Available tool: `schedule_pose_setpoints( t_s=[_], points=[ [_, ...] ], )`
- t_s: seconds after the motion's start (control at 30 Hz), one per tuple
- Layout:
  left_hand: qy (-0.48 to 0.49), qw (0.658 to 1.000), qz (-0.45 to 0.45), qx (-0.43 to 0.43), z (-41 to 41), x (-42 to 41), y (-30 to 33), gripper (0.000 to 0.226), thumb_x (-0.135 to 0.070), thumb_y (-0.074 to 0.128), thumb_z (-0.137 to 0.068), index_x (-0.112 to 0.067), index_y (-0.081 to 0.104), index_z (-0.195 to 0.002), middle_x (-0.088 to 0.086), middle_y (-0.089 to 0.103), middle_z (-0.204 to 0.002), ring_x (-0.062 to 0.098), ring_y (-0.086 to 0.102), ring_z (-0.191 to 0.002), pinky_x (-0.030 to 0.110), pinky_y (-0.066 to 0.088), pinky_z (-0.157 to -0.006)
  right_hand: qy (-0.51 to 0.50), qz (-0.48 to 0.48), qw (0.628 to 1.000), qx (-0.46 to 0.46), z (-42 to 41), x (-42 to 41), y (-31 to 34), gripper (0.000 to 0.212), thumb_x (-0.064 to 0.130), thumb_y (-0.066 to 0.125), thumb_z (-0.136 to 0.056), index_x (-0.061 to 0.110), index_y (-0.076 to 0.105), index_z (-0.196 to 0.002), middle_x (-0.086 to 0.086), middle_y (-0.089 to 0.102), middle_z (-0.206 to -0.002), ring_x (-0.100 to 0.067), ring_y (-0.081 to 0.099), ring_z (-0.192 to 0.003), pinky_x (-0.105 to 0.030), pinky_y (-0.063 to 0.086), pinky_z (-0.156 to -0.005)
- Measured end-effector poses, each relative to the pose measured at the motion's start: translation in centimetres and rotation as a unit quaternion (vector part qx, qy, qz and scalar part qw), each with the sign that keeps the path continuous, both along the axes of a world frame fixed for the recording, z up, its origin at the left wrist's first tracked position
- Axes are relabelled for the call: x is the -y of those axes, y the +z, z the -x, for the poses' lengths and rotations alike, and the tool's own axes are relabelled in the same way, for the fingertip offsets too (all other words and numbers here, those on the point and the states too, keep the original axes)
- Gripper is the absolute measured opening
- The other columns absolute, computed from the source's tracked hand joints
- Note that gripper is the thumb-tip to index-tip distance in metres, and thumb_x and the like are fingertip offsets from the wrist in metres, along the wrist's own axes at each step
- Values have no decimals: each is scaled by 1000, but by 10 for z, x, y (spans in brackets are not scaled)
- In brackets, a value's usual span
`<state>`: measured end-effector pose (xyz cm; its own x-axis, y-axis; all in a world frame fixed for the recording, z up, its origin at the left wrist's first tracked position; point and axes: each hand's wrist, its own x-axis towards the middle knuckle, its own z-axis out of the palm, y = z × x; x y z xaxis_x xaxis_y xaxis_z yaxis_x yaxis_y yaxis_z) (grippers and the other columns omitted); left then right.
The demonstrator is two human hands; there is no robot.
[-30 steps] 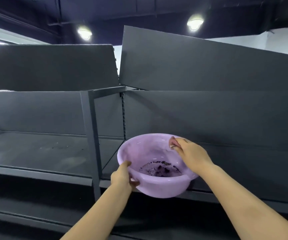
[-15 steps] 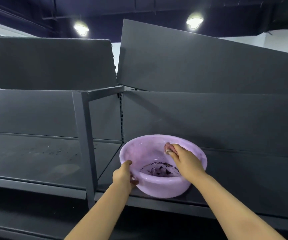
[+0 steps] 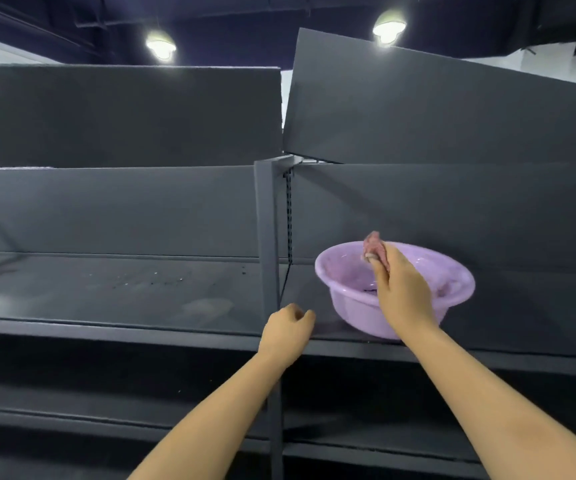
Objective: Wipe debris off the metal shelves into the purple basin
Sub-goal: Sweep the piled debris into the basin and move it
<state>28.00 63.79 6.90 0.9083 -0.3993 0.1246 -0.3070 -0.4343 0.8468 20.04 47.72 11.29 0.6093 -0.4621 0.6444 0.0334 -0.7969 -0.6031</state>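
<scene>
**Basin on right shelf; cloth held above it**

The basin [image 3: 352, 299] sits on the shelf [image 3: 106, 299] just right of the upright post [image 3: 266, 237], near the front edge. Dark debris lies in its bottom, mostly hidden behind your wrist. Your right hand [image 3: 401, 292] is over the basin, fingers clenched round a pink cloth [image 3: 375, 247] that sticks up above the far rim. Your left hand [image 3: 288, 329] is at the shelf's front edge, just left of the basin and apart from it, fingers loosely curled, grasping nothing. Left of the post, the shelf carries scattered specks [image 3: 148, 280] and a pale smear [image 3: 207, 306]. Two ceiling lamps [image 3: 161, 46] are lit above.
</scene>
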Motion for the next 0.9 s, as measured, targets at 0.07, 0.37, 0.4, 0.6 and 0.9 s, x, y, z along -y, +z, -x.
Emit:
schedule_pose_setpoints(
  t_s=[0.07, 0.37, 0.4, 0.6, 0.9],
  points=[
    [-15, 994, -75, 76, -1, -44, -7, 27, -31, 46, -95, -7, 56, -88, 1, 53, -74, 16, 47, -64, 25, 33, -53, -18, -26, 999, 12, -6, -41, -14, 36, 32, 40, -99, 22, 51, -132, 9, 61, -122, -16, 57, -112, -25, 42, -88],
    [13, 975, -179, 128, -38, -205, -40, 31, -31, 44, -98, -3, 58, -98, 0, 53, -73, 17, 49, -62, 28, 36, -53, 4, 30, 999, -39, -42, -184, -65, 40, 37, 37, -99, 20, 48, -134, 7, 62, -120, -14, 58, -109, -31, 51, -88],
    [19, 976, -177, 126, -43, -217, -42, 32, -31, 44, -98, -3, 58, -99, 1, 53, -73, 17, 49, -62, 28, 35, -52, 4, 38, 998, -51, -48, -191, -66, 41, 38, 36, -99, 19, 48, -133, 6, 62, -120, -15, 58, -109, -32, 51, -88],
    [33, 967, -204, 151, -80, -261, -53, 32, -32, 40, -100, -5, 58, -100, 2, 55, -87, 17, 50, -72, 27, 37, -59, 2, 65, 994, -91, -97, -215, -70, 39, 40, 32, -99, 19, 53, -125, 5, 62, -116, -17, 61, -101, -28, 50, -75],
    [15, 932, -289, 216, -173, -275, -60, 31, -30, 37, -100, -7, 57, -102, 5, 60, -111, 20, 51, -100, 23, 33, -77, -64, 172, 964, -194, -184, -201, -84, 37, 33, 33, -101, 14, 51, -125, -4, 59, -125, -20, 56, -116, -32, 48, -72]
  ],
)
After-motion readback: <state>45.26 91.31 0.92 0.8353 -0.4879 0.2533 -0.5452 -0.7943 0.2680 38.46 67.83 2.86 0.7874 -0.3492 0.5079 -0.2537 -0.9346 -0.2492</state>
